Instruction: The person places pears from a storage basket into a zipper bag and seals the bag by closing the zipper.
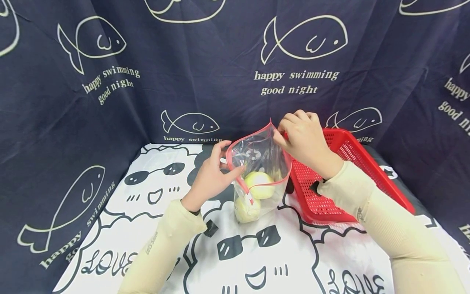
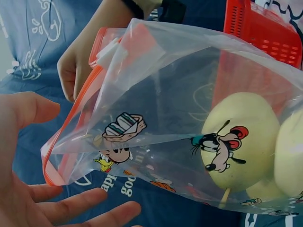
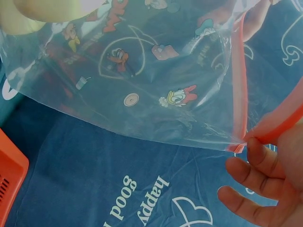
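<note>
A clear zip bag with a red-edged mouth and cartoon prints stands gaping on the cloth. Inside lie round, pale yellow-green fruits, pear-like in look; a stem shows on one fruit in the left wrist view. My right hand pinches the far right corner of the red rim between thumb and fingers. At the left side of the mouth is my left hand, its thumb and fingers spread about the rim without gripping it. The lower bag rests on the table.
A red perforated basket stands close to the bag's right, partly behind my right forearm. A white cloth with black cartoon drawings covers the table. Dark blue fish-print curtain rises behind and at both sides.
</note>
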`<state>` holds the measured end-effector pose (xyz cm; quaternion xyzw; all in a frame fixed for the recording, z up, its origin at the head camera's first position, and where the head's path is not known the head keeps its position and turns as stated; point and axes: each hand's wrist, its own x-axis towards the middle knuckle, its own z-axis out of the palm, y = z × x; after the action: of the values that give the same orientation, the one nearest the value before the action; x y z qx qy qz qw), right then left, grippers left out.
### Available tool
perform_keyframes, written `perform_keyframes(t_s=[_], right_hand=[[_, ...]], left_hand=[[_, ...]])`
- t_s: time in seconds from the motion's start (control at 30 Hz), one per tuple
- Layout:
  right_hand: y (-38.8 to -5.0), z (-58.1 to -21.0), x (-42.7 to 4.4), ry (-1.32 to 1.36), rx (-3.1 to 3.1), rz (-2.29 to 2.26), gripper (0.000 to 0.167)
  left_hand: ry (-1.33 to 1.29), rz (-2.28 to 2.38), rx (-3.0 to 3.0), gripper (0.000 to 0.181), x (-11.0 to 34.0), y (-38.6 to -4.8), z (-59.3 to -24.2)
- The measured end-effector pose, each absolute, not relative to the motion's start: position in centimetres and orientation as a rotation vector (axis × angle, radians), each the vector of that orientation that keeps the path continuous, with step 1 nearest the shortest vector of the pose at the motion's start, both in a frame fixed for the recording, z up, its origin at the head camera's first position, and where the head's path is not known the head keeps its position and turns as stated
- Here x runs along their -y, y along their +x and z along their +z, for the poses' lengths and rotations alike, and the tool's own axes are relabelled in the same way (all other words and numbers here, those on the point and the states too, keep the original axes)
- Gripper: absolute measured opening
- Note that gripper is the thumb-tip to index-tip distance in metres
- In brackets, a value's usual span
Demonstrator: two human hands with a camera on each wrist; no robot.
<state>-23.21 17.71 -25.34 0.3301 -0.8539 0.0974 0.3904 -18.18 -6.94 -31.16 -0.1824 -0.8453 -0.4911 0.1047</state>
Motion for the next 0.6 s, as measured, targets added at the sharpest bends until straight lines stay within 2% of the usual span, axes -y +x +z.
perform_keyframes(t_s=[0.6], right_hand=[[-23.5, -25.5, -17.9, 0.827, 2.176, 0.265, 0.020]], left_hand=[[-0.562, -1.551, 2.343, 0.072, 7.6, -16.1, -32.2]])
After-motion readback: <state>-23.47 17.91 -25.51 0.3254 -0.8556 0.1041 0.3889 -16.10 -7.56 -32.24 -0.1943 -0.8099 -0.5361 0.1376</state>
